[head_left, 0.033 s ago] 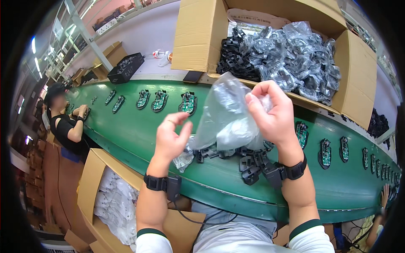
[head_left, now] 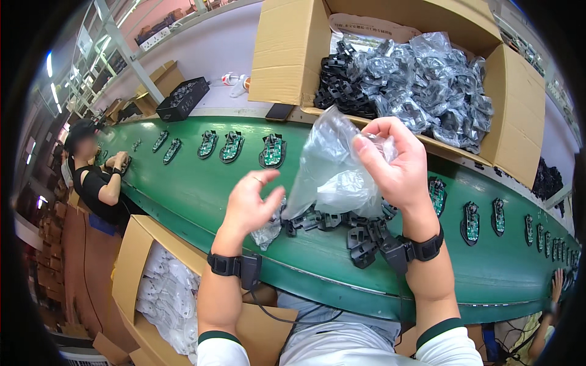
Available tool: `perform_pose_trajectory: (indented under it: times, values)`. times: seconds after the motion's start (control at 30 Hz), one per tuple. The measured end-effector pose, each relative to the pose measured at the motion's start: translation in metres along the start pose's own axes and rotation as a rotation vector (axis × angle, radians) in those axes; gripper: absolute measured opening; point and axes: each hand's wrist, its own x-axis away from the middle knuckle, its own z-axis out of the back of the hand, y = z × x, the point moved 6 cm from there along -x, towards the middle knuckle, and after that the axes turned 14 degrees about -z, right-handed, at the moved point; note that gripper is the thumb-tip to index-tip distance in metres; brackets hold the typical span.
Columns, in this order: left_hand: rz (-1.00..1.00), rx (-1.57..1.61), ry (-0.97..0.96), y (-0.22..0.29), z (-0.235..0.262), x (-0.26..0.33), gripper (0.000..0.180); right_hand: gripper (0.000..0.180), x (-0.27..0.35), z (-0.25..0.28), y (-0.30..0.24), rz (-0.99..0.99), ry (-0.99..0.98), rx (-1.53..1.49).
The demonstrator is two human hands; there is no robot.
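Note:
A clear plastic bag [head_left: 332, 165] hangs from my right hand [head_left: 397, 160], pinched by its upper right part between thumb and fingers. Its lower edge is just over a heap of black plastic parts [head_left: 364, 241] on the green belt. To the left of the bag is my left hand [head_left: 251, 201], thumb and fingers apart, holding nothing. Below that hand lies another crumpled clear bag [head_left: 267, 233], partly hidden by it. Beyond the hands, a black-based piece with a green circuit board [head_left: 272, 150] rests on the belt.
A large cardboard box [head_left: 281, 58] with bagged black parts [head_left: 421, 85] stands behind the green belt [head_left: 183, 189]. More circuit-board pieces [head_left: 470, 222] lie along it. A cardboard box of white bags [head_left: 165, 293] is at lower left. Another person [head_left: 97, 177] works at far left; someone's hand [head_left: 557, 283] shows at far right.
The plastic bag has shifted slightly to the right and hangs a little differently. My left hand has moved slightly right, still apart from the bag. The circuit-board pieces have edged right.

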Motion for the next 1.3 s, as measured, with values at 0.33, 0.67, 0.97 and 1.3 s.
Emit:
perform_pose_trajectory:
  times: [0.33, 0.67, 0.97, 1.3]
  values:
    - [0.057, -0.229, -0.123, -0.005, -0.013, 0.006, 0.025, 0.026, 0.003, -0.013, 0.015, 0.063, -0.214, -0.078]
    - [0.018, 0.574, 0.159, -0.013, -0.037, 0.007, 0.016, 0.050, 0.036, -0.078, 0.049, 0.134, -0.492, 0.309]
    - [-0.082, -0.020, -0.609, 0.005, -0.044, 0.018, 0.071, 0.030, 0.011, -0.026, 0.062, -0.128, -0.243, 0.800]
    - [0.273, -0.018, -0.379, 0.019, -0.042, 0.002, 0.037, 0.059, 0.031, -0.052, 0.055, -0.315, -0.701, 0.814]
